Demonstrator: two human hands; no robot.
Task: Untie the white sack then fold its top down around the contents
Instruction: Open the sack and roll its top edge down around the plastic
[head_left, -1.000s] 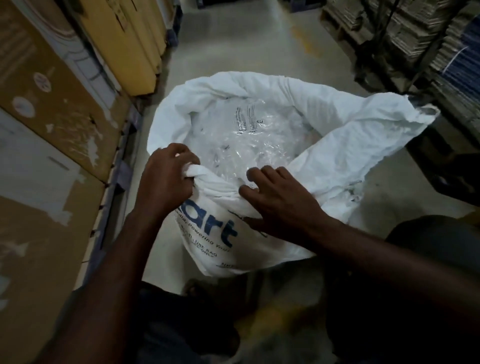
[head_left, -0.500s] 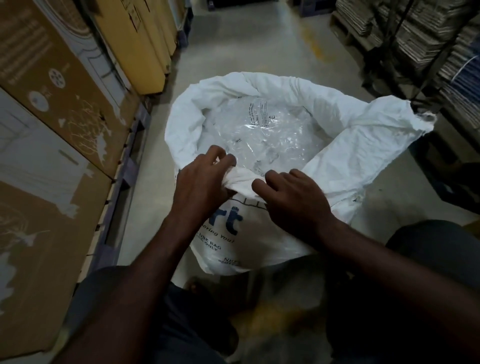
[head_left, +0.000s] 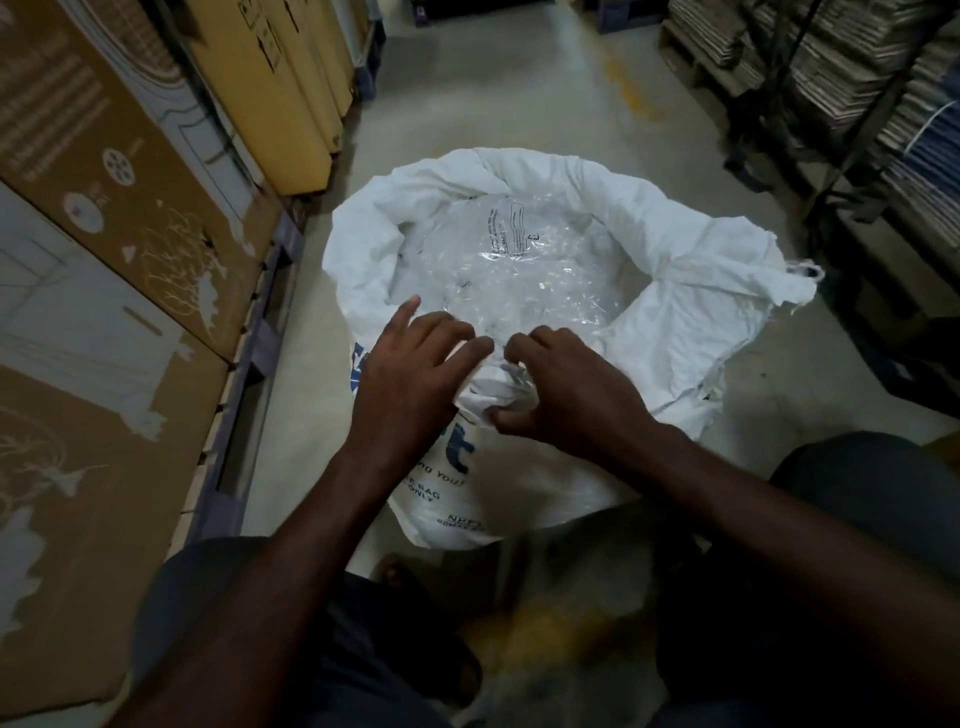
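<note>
I see the sack standing open on the floor between my knees, right hand pinching the bunched near rim to roll it down, left hand pressing flat alongside, steadying it.

boxes crowd left; stacks right; floor open ahead.
</note>
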